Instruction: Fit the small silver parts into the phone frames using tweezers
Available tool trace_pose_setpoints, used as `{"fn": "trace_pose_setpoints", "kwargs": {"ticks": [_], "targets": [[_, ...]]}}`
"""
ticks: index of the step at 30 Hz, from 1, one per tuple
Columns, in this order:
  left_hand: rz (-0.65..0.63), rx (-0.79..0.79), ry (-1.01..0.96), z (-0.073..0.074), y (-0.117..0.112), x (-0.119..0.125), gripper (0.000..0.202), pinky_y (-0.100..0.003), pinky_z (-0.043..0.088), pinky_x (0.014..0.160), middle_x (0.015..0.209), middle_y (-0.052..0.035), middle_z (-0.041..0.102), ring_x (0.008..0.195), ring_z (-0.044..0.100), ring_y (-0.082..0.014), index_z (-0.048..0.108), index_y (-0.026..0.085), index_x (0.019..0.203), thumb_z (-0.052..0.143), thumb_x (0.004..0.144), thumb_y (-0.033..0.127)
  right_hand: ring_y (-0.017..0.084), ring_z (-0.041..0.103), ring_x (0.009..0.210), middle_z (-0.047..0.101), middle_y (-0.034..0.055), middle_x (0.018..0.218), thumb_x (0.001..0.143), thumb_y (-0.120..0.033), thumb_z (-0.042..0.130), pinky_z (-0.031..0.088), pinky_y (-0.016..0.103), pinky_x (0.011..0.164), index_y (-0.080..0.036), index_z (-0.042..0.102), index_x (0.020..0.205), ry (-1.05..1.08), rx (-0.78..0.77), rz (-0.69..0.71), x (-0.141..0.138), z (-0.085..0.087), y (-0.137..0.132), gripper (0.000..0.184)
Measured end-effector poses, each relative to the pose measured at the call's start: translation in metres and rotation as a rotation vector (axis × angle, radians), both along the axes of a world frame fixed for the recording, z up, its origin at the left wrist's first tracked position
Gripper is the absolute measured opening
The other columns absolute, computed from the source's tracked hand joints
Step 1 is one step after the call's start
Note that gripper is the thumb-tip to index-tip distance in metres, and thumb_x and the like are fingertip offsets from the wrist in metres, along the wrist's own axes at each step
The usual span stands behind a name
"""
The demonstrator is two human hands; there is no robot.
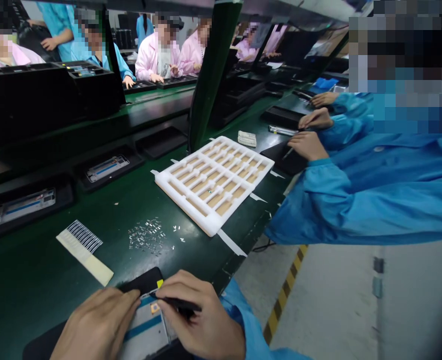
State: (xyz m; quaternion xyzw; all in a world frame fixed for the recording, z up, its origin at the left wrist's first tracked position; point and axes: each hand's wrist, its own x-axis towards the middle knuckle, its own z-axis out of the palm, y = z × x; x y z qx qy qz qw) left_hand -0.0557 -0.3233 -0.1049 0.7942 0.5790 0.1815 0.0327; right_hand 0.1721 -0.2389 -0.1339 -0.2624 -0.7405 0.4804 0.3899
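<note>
In the near foreground, a phone frame [140, 345] with blue strips and a small orange-edged patch lies in a black tray [42, 345]. My left hand [100, 322] is bent over its left side, gripping the edge; the thumb is hidden. Between the thumb and fingers of my right hand [205, 315] is a pair of black tweezers [185, 303], its tip at the frame's upper edge beside a yellow tab [159, 283]. Beyond my hands, many tiny metal pieces [147, 235] lie scattered. A cream card with striped strips [89, 255] is left of them.
A white foam tray [213, 227] with many slots is taped to the green bench [190, 260]. More phone frames [108, 168] sit in black trays on the left. At right, a co-worker's hand [309, 146] holds a thin tool. A dark green post [209, 75] rises behind.
</note>
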Motion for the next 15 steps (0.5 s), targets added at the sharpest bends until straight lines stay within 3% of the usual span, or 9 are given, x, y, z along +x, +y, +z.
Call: {"fn": "trace_pose_setpoints", "kwargs": {"ticks": [3,5,9,12,15], "targets": [[0.039,-0.038,0.003,0.005,0.007,-0.009,0.045,-0.021,0.063,0.073,0.090,0.0038,0.084,0.078,0.081,-0.0145,0.082,0.030,0.106,0.041,0.114,0.047,0.025,0.078,0.091,0.081,0.0124,0.097,0.097,-0.014,0.070,0.064,0.033,0.081,-0.018,0.085,0.107,-0.025,-0.009,0.005,-0.001,0.002,-0.002,0.018],[0.157,-0.057,0.055,0.005,0.015,-0.027,0.045,-0.024,0.064,0.081,0.101,0.0023,0.085,0.090,0.082,-0.0169,0.082,0.031,0.108,0.043,0.112,0.053,0.024,0.078,0.087,0.081,0.0116,0.095,0.095,-0.014,0.071,0.064,0.032,0.078,-0.018,0.085,0.105,0.001,-0.047,-0.019,0.000,0.003,-0.001,0.017],[0.416,-0.030,0.220,-0.008,0.035,-0.073,0.050,-0.039,0.063,0.089,0.116,-0.0103,0.083,0.105,0.079,-0.0289,0.081,0.021,0.110,0.039,0.109,0.049,0.022,0.079,0.077,0.081,0.0095,0.089,0.094,-0.016,0.073,0.063,0.028,0.068,-0.019,0.085,0.099,0.080,-0.125,-0.126,0.002,0.003,0.005,0.013],[0.444,-0.041,0.279,-0.018,0.043,-0.089,0.045,-0.039,0.062,0.086,0.108,-0.0125,0.082,0.098,0.078,-0.0290,0.079,0.019,0.102,0.040,0.106,0.040,0.022,0.079,0.077,0.082,0.0096,0.089,0.095,-0.018,0.073,0.063,0.028,0.067,-0.018,0.085,0.098,0.097,-0.118,-0.164,0.004,0.002,0.010,0.013],[0.429,-0.048,0.351,-0.021,0.044,-0.086,0.042,-0.040,0.060,0.085,0.101,-0.0130,0.081,0.093,0.077,-0.0293,0.074,0.020,0.096,0.037,0.106,0.037,0.023,0.080,0.079,0.082,0.0098,0.089,0.095,-0.019,0.073,0.063,0.029,0.069,-0.018,0.086,0.097,0.083,-0.101,-0.177,0.004,0.000,0.012,0.013]]}}
